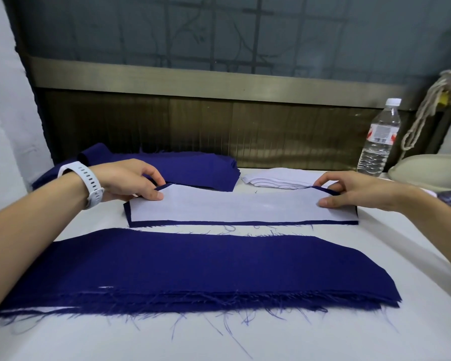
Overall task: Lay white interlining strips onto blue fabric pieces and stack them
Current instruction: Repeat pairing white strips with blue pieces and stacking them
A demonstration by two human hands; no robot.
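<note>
A white interlining strip (pixel 235 207) lies on a blue fabric piece (pixel 193 223) in the middle of the table, the blue showing as a thin border. My left hand (pixel 130 182) pinches the pair's upper left corner, thumb on the white strip. My right hand (pixel 354 188) pinches the upper right corner the same way, and both corners are lifted slightly. In front of them lies a stack of blue pieces (pixel 193 272) with frayed edges. A pile of blue fabric pieces (pixel 198 170) and a pile of white interlining strips (pixel 276 178) sit at the back.
The white table (pixel 219 340) carries loose blue threads near its front edge. A plastic water bottle (pixel 379 139) stands at the back right, beside a cream-coloured object (pixel 427 170) and hanging cords. A dark wall panel runs behind the table.
</note>
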